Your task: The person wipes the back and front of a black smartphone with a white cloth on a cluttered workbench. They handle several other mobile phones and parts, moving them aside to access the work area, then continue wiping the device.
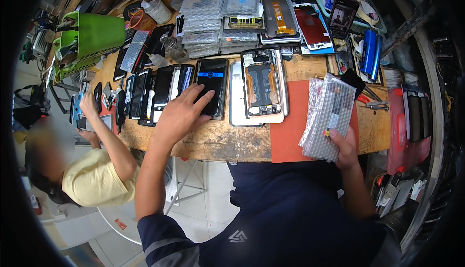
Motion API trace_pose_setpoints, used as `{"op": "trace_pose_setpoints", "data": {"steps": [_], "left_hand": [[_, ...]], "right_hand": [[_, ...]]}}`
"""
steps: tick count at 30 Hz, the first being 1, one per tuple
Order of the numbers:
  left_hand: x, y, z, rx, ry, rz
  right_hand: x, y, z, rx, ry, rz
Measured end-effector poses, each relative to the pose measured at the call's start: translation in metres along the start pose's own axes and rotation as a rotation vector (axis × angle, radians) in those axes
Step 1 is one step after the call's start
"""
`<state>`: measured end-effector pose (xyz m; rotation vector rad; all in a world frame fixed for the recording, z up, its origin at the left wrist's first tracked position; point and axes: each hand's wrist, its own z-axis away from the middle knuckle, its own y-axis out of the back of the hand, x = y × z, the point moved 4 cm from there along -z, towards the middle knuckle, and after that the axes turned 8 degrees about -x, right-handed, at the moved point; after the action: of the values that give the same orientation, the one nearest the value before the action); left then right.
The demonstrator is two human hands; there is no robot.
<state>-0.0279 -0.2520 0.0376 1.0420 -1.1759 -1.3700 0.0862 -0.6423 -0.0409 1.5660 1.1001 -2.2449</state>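
My left hand (181, 112) rests with its fingers spread over a black phone (211, 85) that has a blue strip across its screen. At the right, my right hand (346, 148) grips a clear bubble-wrap pouch (334, 114) by its lower edge, thumb on top. What is inside the pouch is hard to make out. Another bubble-wrap pouch (312, 105) lies partly under it, above an orange-red mat (288, 131). Between my hands lies an opened phone (263, 85) with its battery and orange flex cables showing.
Stacked bubble-wrap pouches (203, 5) fill the back. Phone screens (281, 15), a propped phone (344, 13) and a blue stapler-like tool (370, 54) stand behind. More phones (140, 90) line the left. A green basket (99, 37) and a co-worker in yellow (99, 177) are beyond.
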Motion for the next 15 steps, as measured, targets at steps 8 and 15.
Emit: {"op": "trace_pose_setpoints", "data": {"steps": [8, 15], "left_hand": [[0.014, 0.005, -0.011, -0.073, -0.114, -0.181], [-0.003, 0.028, 0.003, 0.152, -0.038, -0.163]], "right_hand": [[-0.001, -0.001, -0.001, -0.035, 0.006, -0.020], [-0.001, -0.002, -0.003, -0.045, 0.003, -0.033]]}}
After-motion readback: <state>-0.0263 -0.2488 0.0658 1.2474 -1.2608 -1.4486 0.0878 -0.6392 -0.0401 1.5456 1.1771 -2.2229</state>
